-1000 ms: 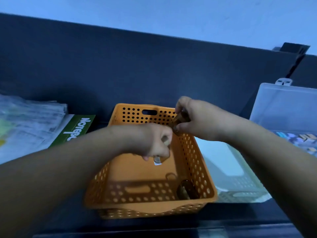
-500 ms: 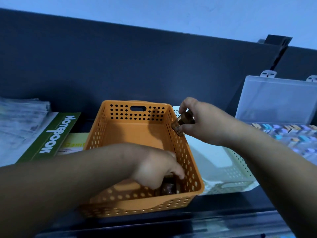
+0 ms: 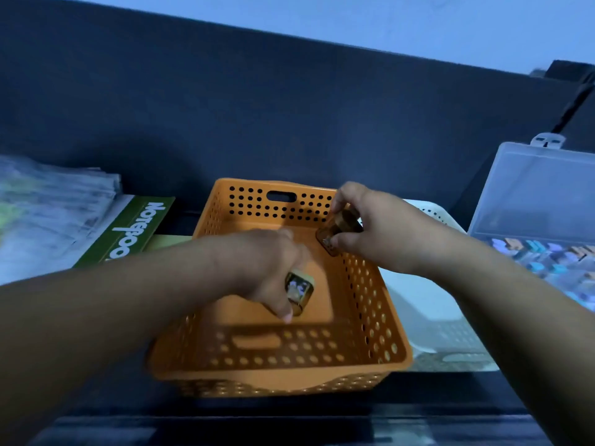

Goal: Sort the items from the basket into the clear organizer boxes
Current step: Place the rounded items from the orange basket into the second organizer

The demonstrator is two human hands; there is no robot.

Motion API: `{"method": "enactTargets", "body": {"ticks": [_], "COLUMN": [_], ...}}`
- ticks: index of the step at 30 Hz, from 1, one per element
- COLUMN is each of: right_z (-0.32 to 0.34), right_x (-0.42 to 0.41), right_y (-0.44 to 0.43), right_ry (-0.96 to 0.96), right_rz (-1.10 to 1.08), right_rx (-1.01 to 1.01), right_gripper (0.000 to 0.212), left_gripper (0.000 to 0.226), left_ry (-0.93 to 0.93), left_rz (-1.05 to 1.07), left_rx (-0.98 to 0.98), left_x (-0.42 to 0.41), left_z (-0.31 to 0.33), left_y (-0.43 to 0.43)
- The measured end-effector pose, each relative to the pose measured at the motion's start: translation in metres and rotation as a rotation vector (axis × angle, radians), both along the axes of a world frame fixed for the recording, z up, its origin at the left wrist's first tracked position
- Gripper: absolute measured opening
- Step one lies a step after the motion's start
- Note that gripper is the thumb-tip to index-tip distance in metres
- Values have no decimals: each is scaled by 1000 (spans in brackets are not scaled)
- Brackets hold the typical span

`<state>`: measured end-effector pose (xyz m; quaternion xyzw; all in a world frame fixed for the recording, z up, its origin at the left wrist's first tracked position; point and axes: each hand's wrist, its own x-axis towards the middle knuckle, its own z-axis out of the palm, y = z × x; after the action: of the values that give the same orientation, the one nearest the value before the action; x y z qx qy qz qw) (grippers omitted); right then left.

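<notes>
Shows an orange basket [image 3: 277, 365] at centre on a dark shelf [image 3: 450, 397], with a green notebook [image 3: 132, 233] and papers [image 3: 48, 214] to its left, a white bin [image 3: 428, 304] just right of it, and an open clear organizer [image 3: 541, 201] at the right edge, coloured bits in its compartments. Grips with the left hand [image 3: 270, 268], fingers curled, a small brown box [image 3: 299, 289] low over the basket floor at mid-frame; blurred, so possibly touching the floor. Pinches with the right hand [image 3: 373, 233] a second box [image 3: 338, 228], also brown, above the basket's upper-right corner, thumb and fingers closed round it.
</notes>
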<state>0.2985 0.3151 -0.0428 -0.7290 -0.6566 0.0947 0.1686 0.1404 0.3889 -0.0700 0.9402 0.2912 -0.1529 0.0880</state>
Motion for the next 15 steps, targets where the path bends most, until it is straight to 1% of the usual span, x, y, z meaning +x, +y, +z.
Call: {"method": "enactTargets", "body": {"ticks": [3, 6, 11, 13, 15], "right_z": [-8, -17, -22, -22, -22], "right_x": [-7, -13, -20, -22, -23], "right_y": [11, 21, 30, 31, 30], "right_ry": [2, -58, -79, -73, -59], "right_rz": [31, 42, 51, 64, 76], "right_rx": [-27, -59, -70, -64, -47], "right_gripper": [30, 29, 26, 31, 38], "left_gripper": [56, 54, 51, 49, 48], "left_ry": [-83, -151, -196, -249, -296], "left_rz": [67, 78, 129, 149, 187], "left_rx": [47, 101, 130, 121, 66], "left_x": [-12, -16, -19, -20, -22], "left_z": [4, 9, 8, 9, 15], "left_y": [15, 28, 39, 43, 44]}}
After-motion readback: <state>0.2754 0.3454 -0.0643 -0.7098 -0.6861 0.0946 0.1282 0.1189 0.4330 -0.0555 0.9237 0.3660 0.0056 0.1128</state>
